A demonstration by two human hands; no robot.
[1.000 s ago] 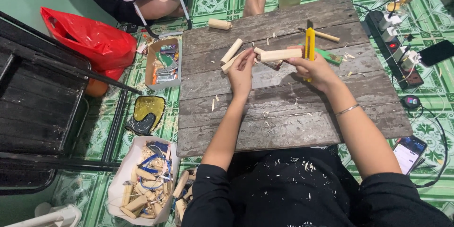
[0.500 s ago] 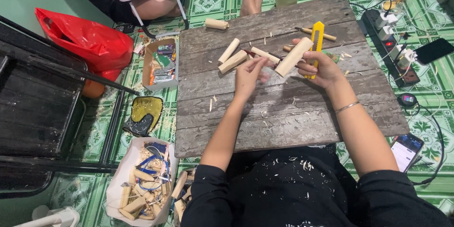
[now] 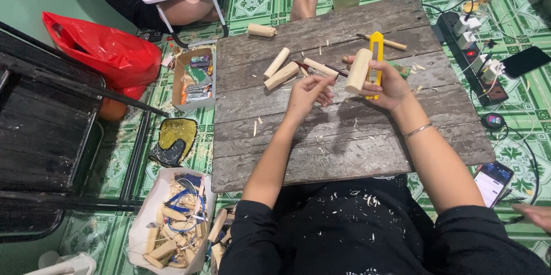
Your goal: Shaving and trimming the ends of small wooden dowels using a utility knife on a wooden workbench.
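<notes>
- A short wooden peg (image 3: 359,70) stood nearly upright above the desk (image 3: 344,143), toward its far right part, clenched in the right hand (image 3: 385,83).
- That same hand's fingers also gripped a yellow knife (image 3: 376,51) behind the peg.
- The left hand (image 3: 307,94) hovered just beside it, fingers loosely curled, grasping nothing.
- Three more pegs (image 3: 281,74) and a pencil (image 3: 321,67) lay near the far edge, left of the hands.
- Shavings (image 3: 256,127) dotted the planks.

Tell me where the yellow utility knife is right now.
In the head view, the yellow utility knife is in the right hand, alongside a wooden peg, over the plank board's far right.
</notes>
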